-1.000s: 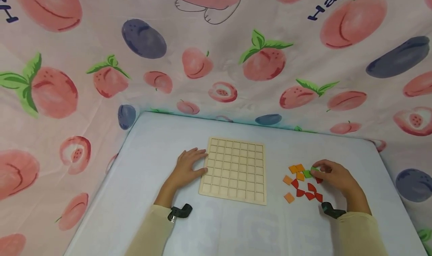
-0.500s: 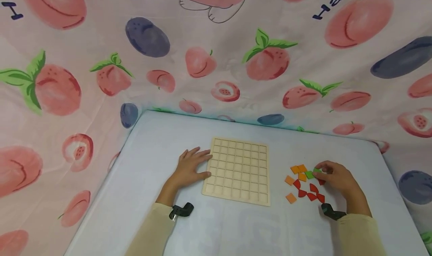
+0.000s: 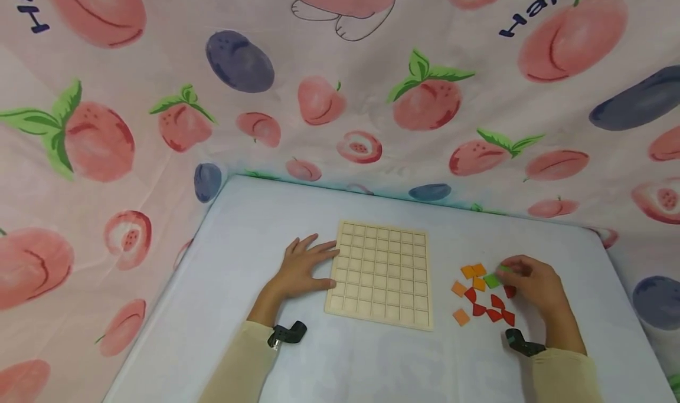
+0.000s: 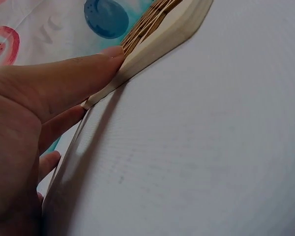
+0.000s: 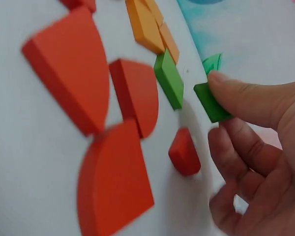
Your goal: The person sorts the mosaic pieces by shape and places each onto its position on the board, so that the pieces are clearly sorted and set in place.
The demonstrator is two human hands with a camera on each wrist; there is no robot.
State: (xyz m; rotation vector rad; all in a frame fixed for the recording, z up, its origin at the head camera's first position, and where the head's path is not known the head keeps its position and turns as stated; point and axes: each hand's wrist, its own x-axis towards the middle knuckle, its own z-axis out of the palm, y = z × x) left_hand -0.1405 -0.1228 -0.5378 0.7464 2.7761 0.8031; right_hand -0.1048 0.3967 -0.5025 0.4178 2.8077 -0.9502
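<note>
A pale wooden grid board (image 3: pixel 379 274) with square recesses lies on the table in the head view. My left hand (image 3: pixel 301 271) is at its left edge, fingers spread; in the left wrist view the thumb (image 4: pixel 64 81) touches the board's rim (image 4: pixel 152 51). My right hand (image 3: pixel 535 280) pinches a green square tile (image 5: pixel 210 103) between thumb and fingers, off the table in the right wrist view. Beside it lie a second green tile (image 3: pixel 491 281), several orange square tiles (image 3: pixel 461 317) and several red rounded-edge pieces (image 3: pixel 494 315). A small red piece (image 5: pixel 185 152) lies below the held tile.
The white table (image 3: pixel 265 214) meets a fruit-printed cloth (image 3: pixel 319 49) at the back and along the left and right sides. A dark camera mount sits on each wrist, left mount (image 3: pixel 289 333) and right mount (image 3: pixel 523 343).
The head view has shifted slightly, so the board and pieces sit a little further right in it. The left hand stays at the board's edge; the right hand keeps hold of the green tile.
</note>
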